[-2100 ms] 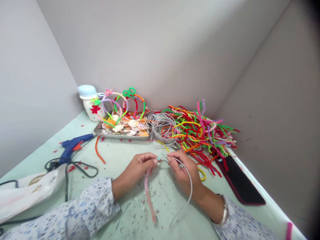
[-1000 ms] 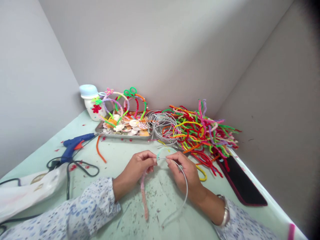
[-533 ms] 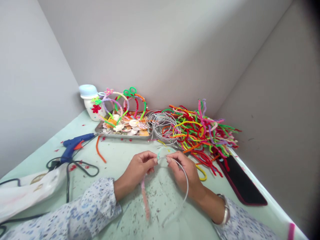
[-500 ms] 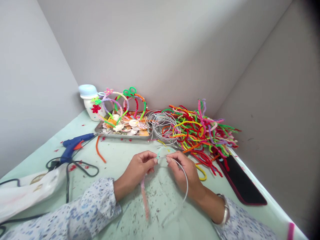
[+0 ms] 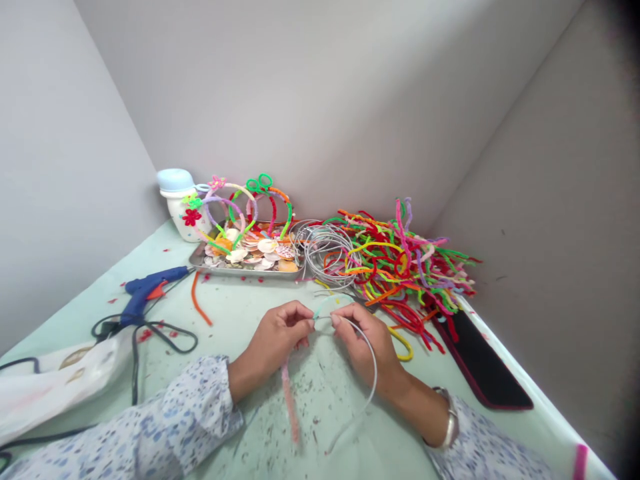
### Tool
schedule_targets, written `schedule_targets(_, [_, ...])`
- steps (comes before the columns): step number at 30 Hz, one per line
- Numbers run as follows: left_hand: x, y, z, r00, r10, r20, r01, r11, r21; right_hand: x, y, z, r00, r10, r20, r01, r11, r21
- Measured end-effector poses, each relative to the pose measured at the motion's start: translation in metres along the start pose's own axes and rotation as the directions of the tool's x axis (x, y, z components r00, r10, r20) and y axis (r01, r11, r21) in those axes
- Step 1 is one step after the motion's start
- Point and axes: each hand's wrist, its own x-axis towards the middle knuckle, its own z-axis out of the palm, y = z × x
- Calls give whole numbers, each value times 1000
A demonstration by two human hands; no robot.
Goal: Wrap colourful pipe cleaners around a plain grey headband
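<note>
Over the middle of the table, my left hand (image 5: 274, 339) pinches a grey wire (image 5: 373, 380) between thumb and fingers. A pink fuzzy length of pipe cleaner (image 5: 291, 410) hangs below that hand. My right hand (image 5: 369, 343) is closed on the same wire a short gap to the right, and the bare wire curves down past its wrist side to a free end. A thin mint-green pipe cleaner (image 5: 327, 305) arches between the fingertips of both hands. Whether the right fingers also grip its far end is hidden.
Behind are a metal tray (image 5: 245, 272) of shells with decorated headbands, a coil of wire (image 5: 327, 257) and a heap of pipe cleaners (image 5: 400, 257). A blue glue gun (image 5: 143, 293) with its cord lies left. A black flat case (image 5: 485, 367) lies right. A white jar (image 5: 183, 210) stands back left.
The mint-green pipe cleaner between the fingertips has shifted slightly. The wire's free end has swung a little to the right. Both hands stay in nearly the same place.
</note>
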Motion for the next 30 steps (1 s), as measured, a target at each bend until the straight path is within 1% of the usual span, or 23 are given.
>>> schedule_targets(5, [-1, -1, 1, 1000, 10, -15, -10, 1000, 26, 0, 1, 1, 995, 93, 39, -95, 994, 58])
schedule_targets(8, [0, -2, 1, 1000, 18, -4, -18, 999, 43, 2, 1, 1, 991, 126, 43, -129, 988, 90])
schedule_targets(12, [1, -5, 2, 1000, 23, 3, -23, 999, 39, 4, 2, 1, 989, 141, 40, -145, 984, 102])
schedule_targets(23, [2, -11, -1, 999, 2, -33, 0, 999, 53, 3, 5, 2, 984, 162, 67, -169, 978, 120])
schedule_targets(30, [1, -10, -2, 999, 10, -50, -5, 995, 97, 2, 5, 3, 974, 204, 97, -218, 960, 174])
